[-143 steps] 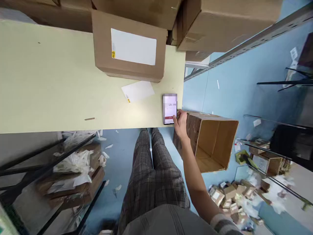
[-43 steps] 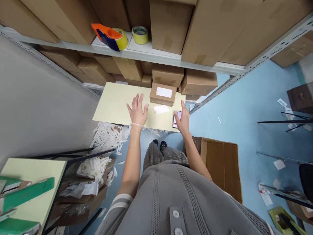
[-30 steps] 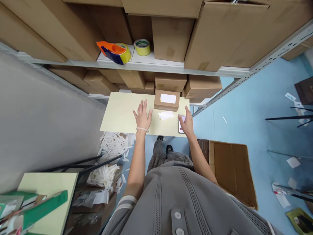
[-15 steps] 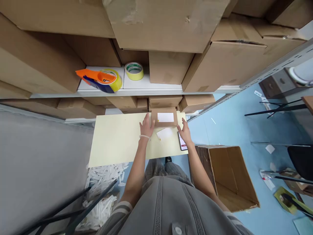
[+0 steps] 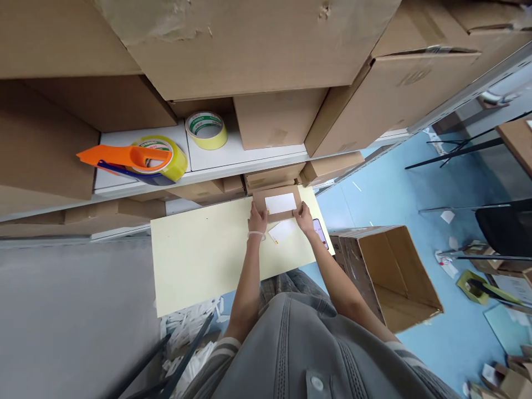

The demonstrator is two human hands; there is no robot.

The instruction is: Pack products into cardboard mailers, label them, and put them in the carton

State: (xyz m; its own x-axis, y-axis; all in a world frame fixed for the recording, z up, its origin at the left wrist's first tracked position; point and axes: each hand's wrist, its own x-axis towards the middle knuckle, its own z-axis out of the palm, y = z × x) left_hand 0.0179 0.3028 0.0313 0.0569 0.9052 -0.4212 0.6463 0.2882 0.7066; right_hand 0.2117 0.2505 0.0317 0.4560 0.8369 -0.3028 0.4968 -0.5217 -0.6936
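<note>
A small brown cardboard box (image 5: 260,198) with a white label (image 5: 280,203) on top sits at the back of the pale yellow table (image 5: 195,249). My left hand (image 5: 257,219) grips its left front corner, thumb on the top. At the right front corner, my right hand (image 5: 304,218) has its fingers closed on the box. Between my wrists a white paper slip (image 5: 283,230) lies flat on the table. Just right of my right wrist lies a phone (image 5: 320,233) with its screen lit, partly covered by my arm.
Above the table, a shelf carries an orange and blue tape dispenser (image 5: 137,160), a yellow tape roll (image 5: 206,131) and large cartons (image 5: 266,50). A big open carton (image 5: 386,277) stands on the floor at right. White scraps (image 5: 189,327) fill the space below the table's left side.
Both hands have closed in on the box from either side and now hold its front corners. My view has turned and come nearer the shelf.
</note>
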